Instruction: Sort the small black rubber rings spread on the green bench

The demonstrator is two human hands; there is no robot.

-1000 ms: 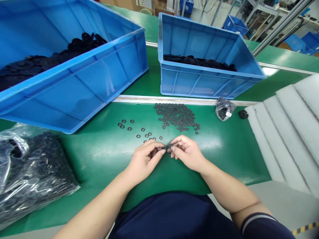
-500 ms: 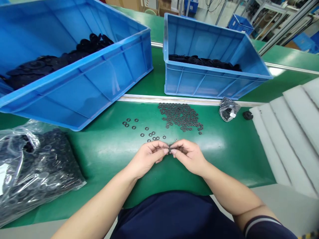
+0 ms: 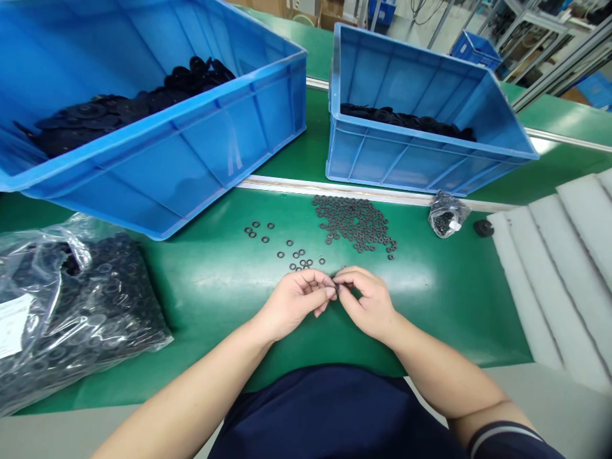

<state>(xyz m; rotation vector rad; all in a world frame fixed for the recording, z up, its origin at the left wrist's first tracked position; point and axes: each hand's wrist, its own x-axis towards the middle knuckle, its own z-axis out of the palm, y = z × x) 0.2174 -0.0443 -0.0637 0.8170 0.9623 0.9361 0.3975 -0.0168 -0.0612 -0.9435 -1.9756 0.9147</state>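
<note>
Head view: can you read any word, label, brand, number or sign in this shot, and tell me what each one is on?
Nothing can be read: the white label on the large clear plastic bag has marks too small and blurred to read, and the small white tag on the little clear plastic bag shows no legible text.

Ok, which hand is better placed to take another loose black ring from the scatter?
Probably the left hand: the scattered black rings lie just beyond its fingers. The right hand sits further to the side of them, though both hands are close together at their fingertips.
</note>
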